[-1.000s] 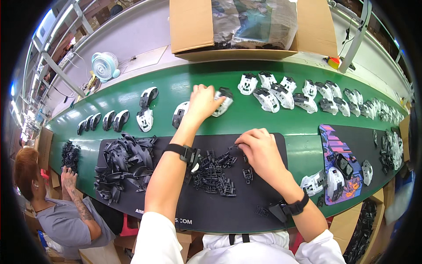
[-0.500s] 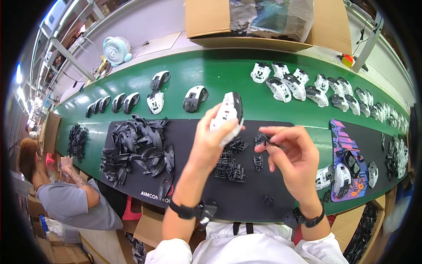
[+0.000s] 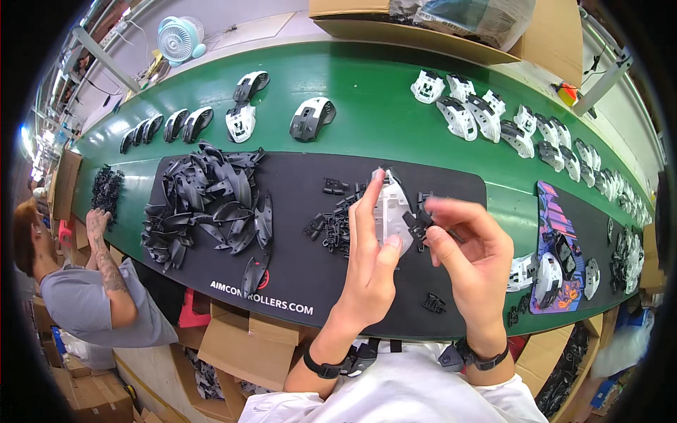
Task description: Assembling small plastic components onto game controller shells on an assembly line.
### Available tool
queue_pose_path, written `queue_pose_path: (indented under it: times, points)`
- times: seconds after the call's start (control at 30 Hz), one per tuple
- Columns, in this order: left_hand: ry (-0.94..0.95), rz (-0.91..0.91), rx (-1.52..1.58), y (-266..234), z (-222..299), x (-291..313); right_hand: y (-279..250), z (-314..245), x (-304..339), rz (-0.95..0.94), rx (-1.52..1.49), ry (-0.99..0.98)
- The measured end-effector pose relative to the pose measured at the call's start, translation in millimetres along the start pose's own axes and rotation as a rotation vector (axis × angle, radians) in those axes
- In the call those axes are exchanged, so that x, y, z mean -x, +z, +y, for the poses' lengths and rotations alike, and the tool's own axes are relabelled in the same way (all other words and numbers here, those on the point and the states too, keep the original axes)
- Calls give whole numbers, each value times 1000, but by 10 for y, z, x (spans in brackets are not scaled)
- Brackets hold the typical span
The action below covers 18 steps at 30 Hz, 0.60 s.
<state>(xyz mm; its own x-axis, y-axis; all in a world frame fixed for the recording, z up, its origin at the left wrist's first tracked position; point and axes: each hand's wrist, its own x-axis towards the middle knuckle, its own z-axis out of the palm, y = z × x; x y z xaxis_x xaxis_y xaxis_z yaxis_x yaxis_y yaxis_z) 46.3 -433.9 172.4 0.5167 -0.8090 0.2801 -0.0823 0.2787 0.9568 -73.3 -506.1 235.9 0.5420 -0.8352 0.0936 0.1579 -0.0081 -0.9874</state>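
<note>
My left hand (image 3: pixel 365 278) holds a white and black computer mouse shell (image 3: pixel 392 211) above the black mat, its pale underside turned toward me. Between thumb and forefinger, my right hand (image 3: pixel 471 264) pinches a small black plastic clip (image 3: pixel 415 223) at the shell's right edge; whether it is seated there I cannot tell. Behind the shell lies a heap of small black clips (image 3: pixel 336 227), partly hidden by my left hand. One loose clip piece (image 3: pixel 434 303) rests on the mat below my right hand.
A large heap of curved black side panels (image 3: pixel 204 204) covers the mat's left part. Rows of mouse shells (image 3: pixel 458 116) stand along the green table (image 3: pixel 374 84). A cardboard box (image 3: pixel 550 35) stands behind. At the left, a person in a grey shirt (image 3: pixel 106 296) handles small black parts.
The shell has come down and right, turned so its underside shows. My right hand has brought the black clip to its edge. The whole view has shifted slightly.
</note>
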Motion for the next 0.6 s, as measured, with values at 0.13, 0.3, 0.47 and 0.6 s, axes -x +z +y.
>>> queue_pose_path:
  times: [0.13,0.3,0.47,0.6]
  points:
    - [11,21,-152,13,23,20,92,96,8,4,-82,46]
    - [129,74,-308,32,-29,29,160,294,-4,142,207,-163]
    - [123,91,-322,9,-78,39,138,337,16,104,292,-247]
    - [130,102,-392,-1,-45,45,118,271,28,93,396,-253]
